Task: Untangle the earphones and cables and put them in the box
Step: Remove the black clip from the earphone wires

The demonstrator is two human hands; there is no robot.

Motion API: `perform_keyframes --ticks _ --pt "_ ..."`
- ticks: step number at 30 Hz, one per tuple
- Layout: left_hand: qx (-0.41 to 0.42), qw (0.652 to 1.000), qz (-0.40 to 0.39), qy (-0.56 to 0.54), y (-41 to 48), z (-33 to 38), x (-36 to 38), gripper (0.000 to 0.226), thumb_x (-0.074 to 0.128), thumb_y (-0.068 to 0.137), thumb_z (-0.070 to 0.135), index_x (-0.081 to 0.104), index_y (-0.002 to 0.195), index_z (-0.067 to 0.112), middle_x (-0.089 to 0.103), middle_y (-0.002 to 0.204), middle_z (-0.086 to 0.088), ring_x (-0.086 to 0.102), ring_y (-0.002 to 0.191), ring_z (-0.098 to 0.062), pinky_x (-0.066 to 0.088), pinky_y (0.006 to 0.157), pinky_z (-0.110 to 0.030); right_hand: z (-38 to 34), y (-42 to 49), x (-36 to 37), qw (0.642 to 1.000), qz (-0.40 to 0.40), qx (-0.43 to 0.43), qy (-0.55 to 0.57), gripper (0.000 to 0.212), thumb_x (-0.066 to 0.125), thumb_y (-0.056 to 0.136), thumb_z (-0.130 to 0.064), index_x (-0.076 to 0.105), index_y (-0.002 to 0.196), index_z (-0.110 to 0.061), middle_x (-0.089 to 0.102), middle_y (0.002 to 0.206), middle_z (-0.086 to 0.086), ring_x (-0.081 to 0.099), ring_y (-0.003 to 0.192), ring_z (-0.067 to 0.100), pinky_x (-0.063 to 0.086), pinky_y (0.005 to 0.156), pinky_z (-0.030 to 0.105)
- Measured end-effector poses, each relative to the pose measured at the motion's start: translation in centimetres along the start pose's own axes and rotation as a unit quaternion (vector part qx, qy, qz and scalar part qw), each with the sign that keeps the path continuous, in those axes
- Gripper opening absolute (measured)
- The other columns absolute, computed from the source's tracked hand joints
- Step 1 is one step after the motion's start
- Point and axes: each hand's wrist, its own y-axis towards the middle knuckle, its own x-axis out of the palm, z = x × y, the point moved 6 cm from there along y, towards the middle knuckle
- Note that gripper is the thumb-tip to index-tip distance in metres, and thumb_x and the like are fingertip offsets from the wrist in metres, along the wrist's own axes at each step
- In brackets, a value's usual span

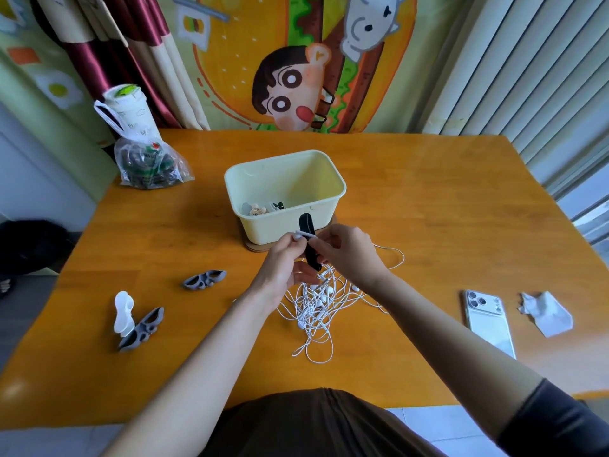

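The tangle of white earphones [314, 311] trails onto the wooden surface [412, 209], its upper strands lifted. Just above it, the left hand [285, 268] and right hand [351, 252] meet, curled fingers of both pinching a white cable end [304, 234] from either side. A black strap [311, 255] stands upright between them; which hand grips it cannot be told. Just beyond stands the pale yellow box [270, 229].
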Motion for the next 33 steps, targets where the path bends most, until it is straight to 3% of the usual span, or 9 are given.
perform_keyframes --ticks 6,10,16,19,23,28,33 --pt "-0.008 1.000 -0.002 -0.023 0.03 0.09 -0.07 0.018 0.041 0.102 0.013 0.057 0.095 0.008 0.061 0.082 -0.013 0.063 0.060 -0.020 0.054 0.057 -0.028 -0.18 -0.10 0.09 1.000 0.004 -0.002 -0.006 0.013 0.062 0.089 -0.024 0.065 0.090 -0.011 0.066 0.072 -0.001 0.063 0.068 0.012 0.043 0.056 0.009" --pt "-0.012 0.998 0.037 -0.041 0.19 0.19 -0.53 0.008 0.050 0.098 0.013 0.051 0.099 0.004 0.066 0.081 -0.017 0.066 0.058 -0.025 0.055 0.055 -0.030 -0.13 -0.10 0.11 1.000 0.000 0.003 0.010 0.014 0.059 0.091 -0.023 0.064 0.094 -0.010 0.071 0.084 0.005 0.067 0.078 0.017 0.053 0.069 0.026" --pt "0.003 0.999 0.021 -0.045 0.23 0.46 -0.11 0.012 0.046 0.100 0.013 0.055 0.099 0.005 0.068 0.078 -0.012 0.065 0.058 -0.024 0.056 0.057 -0.030 -0.17 0.04 -0.24 1.000 0.011 0.009 0.017 0.010 0.058 0.091 -0.022 0.062 0.088 -0.013 0.071 0.085 0.007 0.067 0.080 0.020 0.054 0.074 0.034" --pt "0.008 0.999 0.017 -0.044 0.08 0.72 -0.01 0.015 0.045 0.100 0.014 0.056 0.101 0.004 0.070 0.070 -0.006 0.064 0.055 -0.020 0.055 0.055 -0.029 -0.20 0.04 -0.38 0.999 0.016 0.010 0.037 0.009 0.059 0.091 -0.022 0.060 0.085 -0.015 0.070 0.079 0.003 0.068 0.076 0.018 0.055 0.074 0.034" --pt "0.016 0.999 0.029 -0.034 -0.05 0.83 -0.20 0.018 0.041 0.102 0.013 0.056 0.100 0.003 0.065 0.079 -0.010 0.060 0.052 -0.018 0.053 0.052 -0.026 -0.23 -0.06 -0.26 0.997 0.014 0.019 0.070 0.011 0.058 0.092 -0.022 0.059 0.086 -0.013 0.069 0.077 0.003 0.068 0.070 0.015 0.057 0.073 0.033" --pt "0.013 0.999 0.039 -0.023 -0.12 0.96 -0.17 0.020 0.042 0.101 0.013 0.056 0.089 0.005 0.063 0.068 -0.002 0.061 0.052 -0.017 0.053 0.052 -0.026 -0.23 0.03 -0.22 0.997 0.010 0.019 0.069 0.011 0.057 0.092 -0.022 0.059 0.089 -0.012 0.071 0.080 0.005 0.069 0.071 0.015 0.057 0.074 0.036" --pt "0.016 0.998 0.059 0.004 -0.09 1.02 -0.20 0.019 0.043 0.101 0.015 0.049 0.087 0.004 0.065 0.071 -0.004 0.063 0.051 -0.016 0.055 0.055 -0.026 -0.24 -0.02 -0.32 0.998 0.013 0.023 0.055 0.011 0.057 0.092 -0.022 0.058 0.084 -0.014 0.070 0.079 0.003 0.068 0.074 0.017 0.056 0.075 0.041"
